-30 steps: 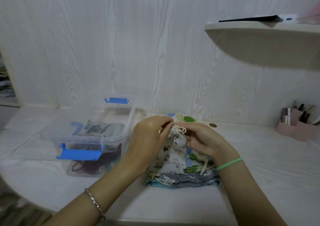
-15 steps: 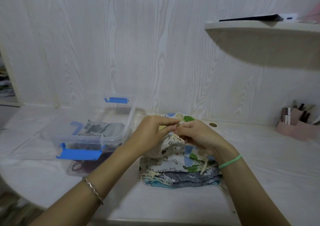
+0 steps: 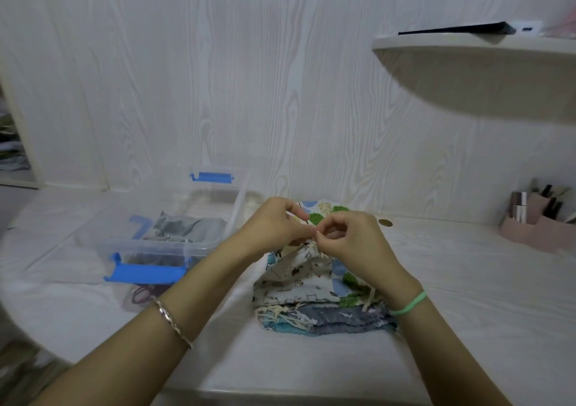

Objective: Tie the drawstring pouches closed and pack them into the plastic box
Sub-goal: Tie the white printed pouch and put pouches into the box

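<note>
A white pouch printed with small cats hangs gathered at its neck above a stack of printed and grey-blue pouches on the white table. My left hand and my right hand meet over its neck, and each pinches the cream drawstring with thumb and fingertips. A clear plastic box with blue latches stands open to the left, with a grey pouch and darker ones inside.
A leaf-print pouch lies behind my hands. A coin sits near the wall. A pink organiser with pens stands at the far right under a wall shelf. The table's rounded edge runs along the front.
Both hands have risen slightly and drawn together at the fingertips, lifting the cat-print pouch's neck higher off the stack. The box has not moved.
</note>
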`<state>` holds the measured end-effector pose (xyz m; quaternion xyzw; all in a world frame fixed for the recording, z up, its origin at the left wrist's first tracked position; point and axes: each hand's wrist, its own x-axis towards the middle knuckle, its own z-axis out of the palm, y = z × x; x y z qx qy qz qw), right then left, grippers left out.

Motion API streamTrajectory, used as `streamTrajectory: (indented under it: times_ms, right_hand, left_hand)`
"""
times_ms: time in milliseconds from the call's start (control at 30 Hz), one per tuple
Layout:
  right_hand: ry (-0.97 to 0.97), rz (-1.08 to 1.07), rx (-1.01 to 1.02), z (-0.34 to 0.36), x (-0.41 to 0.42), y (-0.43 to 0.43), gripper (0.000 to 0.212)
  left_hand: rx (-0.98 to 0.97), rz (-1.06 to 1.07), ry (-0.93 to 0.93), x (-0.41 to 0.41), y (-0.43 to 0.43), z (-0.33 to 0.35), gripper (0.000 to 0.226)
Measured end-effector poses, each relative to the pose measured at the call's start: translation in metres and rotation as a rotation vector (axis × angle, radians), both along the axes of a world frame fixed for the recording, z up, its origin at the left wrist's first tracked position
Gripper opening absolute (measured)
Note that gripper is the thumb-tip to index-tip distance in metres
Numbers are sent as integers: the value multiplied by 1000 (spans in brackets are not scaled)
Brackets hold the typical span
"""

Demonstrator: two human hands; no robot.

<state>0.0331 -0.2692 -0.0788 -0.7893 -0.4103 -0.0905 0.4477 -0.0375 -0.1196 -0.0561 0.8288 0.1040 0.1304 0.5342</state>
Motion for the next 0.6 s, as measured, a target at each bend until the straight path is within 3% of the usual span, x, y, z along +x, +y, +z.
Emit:
streamTrajectory:
  times_ms: [100,300,467,600]
  right_hand:
    - [-114,-21,14,-2,-1,-1,15]
    - [-247,4,-65,-1,-4,-1,20]
    - [-209,18,-116,5,-2,-3,12]
    - [52,93,-91,7,1,-6,19]
  left_hand:
    - [-61,-16,49,1,-1,4,23]
    - [85,-56,44,1,-2,4,24]
    - [211,-160,-21,-4,-1,7,29]
    - [345,-176,-92,-4,-2,6,25]
